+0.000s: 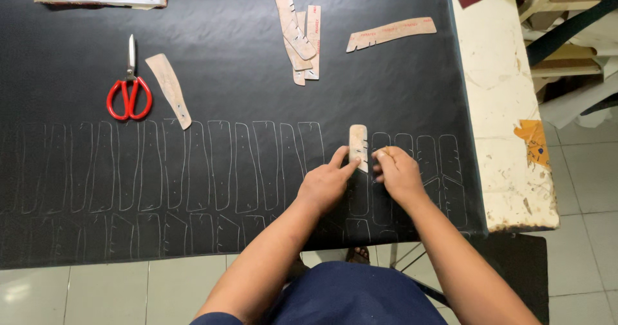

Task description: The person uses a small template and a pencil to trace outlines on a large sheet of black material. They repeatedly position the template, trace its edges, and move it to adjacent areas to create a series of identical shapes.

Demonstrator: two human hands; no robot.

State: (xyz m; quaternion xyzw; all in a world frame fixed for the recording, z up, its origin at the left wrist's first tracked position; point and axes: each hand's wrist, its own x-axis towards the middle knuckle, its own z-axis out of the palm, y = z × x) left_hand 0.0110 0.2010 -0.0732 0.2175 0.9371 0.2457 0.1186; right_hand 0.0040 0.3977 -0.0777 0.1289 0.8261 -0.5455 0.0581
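The black sheet (257, 54) already carries rows of traced outlines, bare only at its right end; left hand (325, 184) presses fingers flat on the small template (358, 146); right hand (397, 172) pinches a barely visible marker at its edge.

This was a small craft workshop, most likely for cutting leather or shoe parts. A large black sheet of leather-like material (225, 54) covered the worn, chipped cream table (502, 106), and rows of pale traced pattern outlines (193, 170) ran across the sheet. Tan cardboard templates (299, 35) lay on the sheet above the outlines, with red-handled scissors (130, 83) at their upper left. Beyond the sheet's right edge, offcuts and wooden pieces (566, 35) were piled over a tiled floor (579, 170).
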